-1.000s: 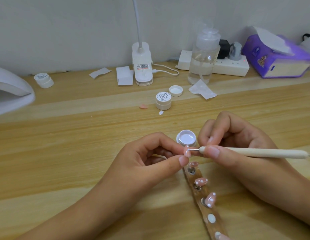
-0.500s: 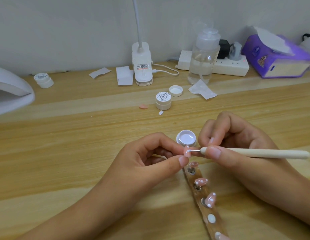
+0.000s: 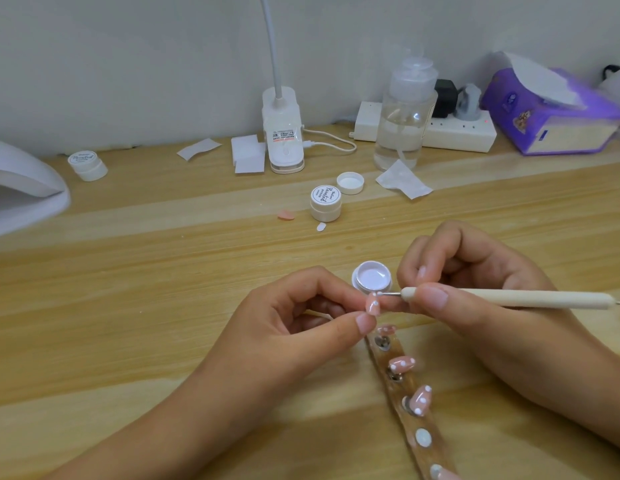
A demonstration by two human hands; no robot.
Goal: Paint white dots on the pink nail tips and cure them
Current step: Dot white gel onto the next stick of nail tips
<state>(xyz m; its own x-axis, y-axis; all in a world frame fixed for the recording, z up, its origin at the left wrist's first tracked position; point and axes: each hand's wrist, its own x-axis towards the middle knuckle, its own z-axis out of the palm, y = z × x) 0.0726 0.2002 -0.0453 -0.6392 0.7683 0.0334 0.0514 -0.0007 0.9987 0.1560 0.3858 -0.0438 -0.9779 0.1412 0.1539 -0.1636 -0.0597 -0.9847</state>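
Head, one held nail tip (image 3: pixel 372 305), one dotting tool (image 3: pixel 509 299), three jars (image 3: pixel 325 207) (image 3: pixel 88 168) (image 3: pixel 372 278)

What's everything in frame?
open white gel pot: 1, white, centre
closed white jars: 2, white, mid-table, far left
mounted pink nail tips: 3+, pink, brown holder strip
loose pink tip: 1, pink, beside mid jar
cream dotting tool: 1, cream, centre right
white domed lamp: 1, white, left edge
white clip lamp: 1, white, back
clear pump bottle: 1, clear, back
purple tissue box: 1, purple, back right
left hand: pinches held pink tip
right hand: grips tool
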